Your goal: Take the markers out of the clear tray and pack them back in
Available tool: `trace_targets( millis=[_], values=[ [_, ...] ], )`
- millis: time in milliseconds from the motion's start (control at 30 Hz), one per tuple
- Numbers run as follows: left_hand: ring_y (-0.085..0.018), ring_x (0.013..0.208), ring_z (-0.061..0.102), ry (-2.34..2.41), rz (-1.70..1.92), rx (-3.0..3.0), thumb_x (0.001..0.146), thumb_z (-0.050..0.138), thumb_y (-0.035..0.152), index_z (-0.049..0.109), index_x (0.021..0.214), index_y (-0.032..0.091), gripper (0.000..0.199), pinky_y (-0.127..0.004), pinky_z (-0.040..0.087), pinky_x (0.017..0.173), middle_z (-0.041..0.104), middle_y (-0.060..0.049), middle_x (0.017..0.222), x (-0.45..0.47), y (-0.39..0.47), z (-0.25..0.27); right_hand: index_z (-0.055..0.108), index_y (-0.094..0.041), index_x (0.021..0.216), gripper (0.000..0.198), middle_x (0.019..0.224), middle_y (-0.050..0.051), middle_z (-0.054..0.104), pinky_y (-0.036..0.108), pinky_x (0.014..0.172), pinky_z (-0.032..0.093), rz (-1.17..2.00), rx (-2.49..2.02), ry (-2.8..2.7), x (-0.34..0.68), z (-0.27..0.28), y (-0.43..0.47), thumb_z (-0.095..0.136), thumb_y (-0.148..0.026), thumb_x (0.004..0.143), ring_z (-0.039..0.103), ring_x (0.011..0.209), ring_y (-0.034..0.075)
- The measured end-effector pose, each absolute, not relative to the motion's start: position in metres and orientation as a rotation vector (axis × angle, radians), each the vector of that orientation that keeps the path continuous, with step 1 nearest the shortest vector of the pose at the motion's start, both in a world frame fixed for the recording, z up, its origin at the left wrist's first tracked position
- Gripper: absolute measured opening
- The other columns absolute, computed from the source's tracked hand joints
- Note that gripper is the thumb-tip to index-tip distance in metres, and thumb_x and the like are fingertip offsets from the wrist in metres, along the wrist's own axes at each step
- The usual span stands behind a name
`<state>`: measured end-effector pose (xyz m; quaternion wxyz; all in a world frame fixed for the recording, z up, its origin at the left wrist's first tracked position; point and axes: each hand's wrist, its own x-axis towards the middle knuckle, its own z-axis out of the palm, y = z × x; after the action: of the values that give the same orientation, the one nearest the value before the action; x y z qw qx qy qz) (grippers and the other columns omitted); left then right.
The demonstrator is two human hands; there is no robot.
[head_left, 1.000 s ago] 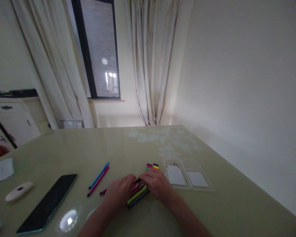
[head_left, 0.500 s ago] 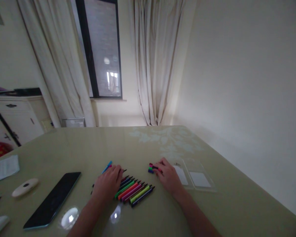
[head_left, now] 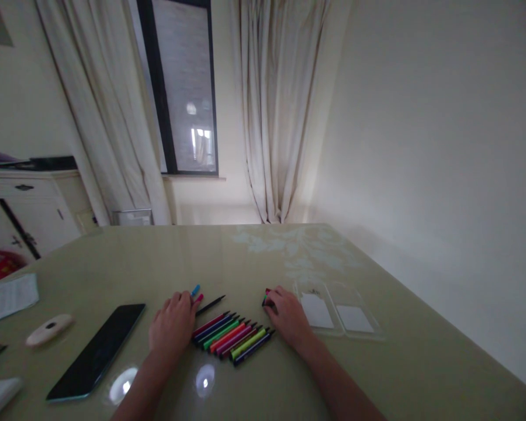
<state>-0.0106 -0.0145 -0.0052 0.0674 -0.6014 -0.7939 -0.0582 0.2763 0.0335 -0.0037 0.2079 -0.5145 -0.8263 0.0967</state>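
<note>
Markers [head_left: 228,337] lie in a slanted row on the counter [head_left: 254,257], between our two hands and a little nearer to us. They sit side by side, narrow dark tips pointing away and to the right, bodies toward us; we read that as a layout that keeps them from rolling and leaves each colour easy to pick out. One black marker [head_left: 210,305] lies apart, just beyond the row's left end, at roughly the same slant.

Our left hand [head_left: 172,324] curls over a blue marker [head_left: 195,290] and a pink marker [head_left: 200,298], whose far ends stick out past the fingers. Palm side hidden, so we can't tell if it grips them or just rests there, perhaps to steady the pair.

Our right hand [head_left: 287,313] bends over small coloured caps [head_left: 266,295] off the row's tip end, fingers drawn in; we can't tell whether it pinches one. Caps are bunched together, likely so they stay in easy reach.

Beside that hand, a clear case [head_left: 342,334] lies opened flat, white cards inside. Phone [head_left: 99,354] lies well left, clear of the markers.
</note>
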Motion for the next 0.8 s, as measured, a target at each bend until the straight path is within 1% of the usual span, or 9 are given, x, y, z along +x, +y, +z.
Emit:
trace_targets(
  millis=[233, 300, 367, 467, 533, 600, 667, 733, 800],
  values=[
    [-0.026, 0.106, 0.066, -2.385, -0.244, -1.995, 0.105, 0.036, 0.030, 0.063, 0.098, 0.018, 0.030, -0.036, 0.046, 0.093, 0.070, -0.012, 0.109, -0.011, -0.009, -0.010, 0.071, -0.021, 0.105, 0.012, 0.108, 0.007, 0.070, 0.033, 0.093, 0.048, 0.251, -1.313, -2.208, 0.272, -0.006, 0.029, 0.062, -0.024, 0.097, 0.064, 0.102, 0.023],
    [-0.026, 0.104, 0.066, -2.341, -0.302, -2.050, 0.105, 0.034, 0.030, 0.060, 0.100, 0.018, 0.029, -0.036, 0.046, 0.091, 0.070, -0.012, 0.108, 0.000, -0.010, -0.005, 0.067, -0.023, 0.121, 0.024, 0.114, 0.007, 0.069, 0.034, 0.097, 0.048, 0.262, -1.203, -2.207, 0.269, -0.004, 0.022, 0.062, -0.027, 0.098, 0.063, 0.108, 0.023],
    [-0.024, 0.097, 0.069, -2.346, -0.412, -2.134, 0.107, 0.031, 0.031, 0.057, 0.103, 0.019, 0.029, -0.034, 0.048, 0.084, 0.072, -0.010, 0.102, 0.017, -0.013, 0.000, 0.057, -0.026, 0.139, 0.041, 0.123, 0.008, 0.067, 0.036, 0.102, 0.047, 0.272, -1.101, -2.234, 0.264, -0.002, 0.014, 0.062, -0.029, 0.099, 0.061, 0.115, 0.024],
    [-0.022, 0.091, 0.071, -2.273, -0.553, -2.329, 0.107, 0.030, 0.028, 0.055, 0.106, 0.022, 0.026, -0.030, 0.048, 0.077, 0.073, -0.007, 0.099, 0.046, -0.020, 0.002, 0.043, -0.028, 0.151, 0.056, 0.134, 0.007, 0.063, 0.036, 0.106, 0.045, 0.265, -0.994, -2.297, 0.256, -0.002, 0.005, 0.063, -0.029, 0.099, 0.058, 0.122, 0.023],
    [-0.020, 0.094, 0.072, -2.126, -0.644, -2.479, 0.106, 0.032, 0.025, 0.055, 0.109, 0.024, 0.023, -0.028, 0.048, 0.076, 0.074, -0.005, 0.105, 0.060, -0.025, 0.000, 0.050, -0.027, 0.146, 0.048, 0.131, 0.006, 0.065, 0.035, 0.103, 0.046, 0.228, -0.950, -2.350, 0.253, -0.003, 0.005, 0.061, -0.026, 0.099, 0.060, 0.118, 0.022],
    [-0.018, 0.092, 0.072, -1.977, -0.694, -2.578, 0.106, 0.032, 0.023, 0.056, 0.107, 0.026, 0.024, -0.026, 0.047, 0.074, 0.074, -0.003, 0.104, 0.068, -0.030, -0.002, 0.064, -0.024, 0.126, 0.026, 0.116, 0.005, 0.071, 0.032, 0.095, 0.048, 0.149, -0.932, -2.418, 0.254, -0.006, 0.007, 0.060, -0.023, 0.100, 0.064, 0.107, 0.021],
    [-0.017, 0.085, 0.072, -1.918, -0.678, -2.590, 0.106, 0.031, 0.024, 0.057, 0.098, 0.026, 0.028, -0.025, 0.046, 0.071, 0.074, -0.002, 0.095, 0.071, -0.034, -0.005, 0.070, -0.021, 0.106, 0.011, 0.098, 0.004, 0.073, 0.030, 0.087, 0.048, 0.035, -0.902, -2.500, 0.257, -0.008, 0.011, 0.061, -0.023, 0.100, 0.065, 0.094, 0.020],
    [-0.017, 0.078, 0.071, -1.936, -0.609, -2.561, 0.107, 0.032, 0.026, 0.056, 0.090, 0.025, 0.030, -0.024, 0.044, 0.066, 0.074, -0.001, 0.087, 0.070, -0.034, -0.006, 0.070, -0.020, 0.102, 0.010, 0.090, 0.004, 0.072, 0.029, 0.082, 0.046, -0.069, -0.840, -2.574, 0.260, -0.009, 0.014, 0.063, -0.027, 0.099, 0.065, 0.087, 0.019],
    [-0.017, 0.077, 0.071, -1.951, -0.520, -2.553, 0.106, 0.034, 0.027, 0.057, 0.090, 0.025, 0.028, -0.024, 0.042, 0.063, 0.075, -0.001, 0.086, 0.069, -0.033, -0.006, 0.070, -0.021, 0.106, 0.014, 0.088, 0.004, 0.073, 0.030, 0.080, 0.045, -0.130, -0.784, -2.616, 0.260, -0.008, 0.015, 0.065, -0.031, 0.098, 0.064, 0.084, 0.019]
  ],
)
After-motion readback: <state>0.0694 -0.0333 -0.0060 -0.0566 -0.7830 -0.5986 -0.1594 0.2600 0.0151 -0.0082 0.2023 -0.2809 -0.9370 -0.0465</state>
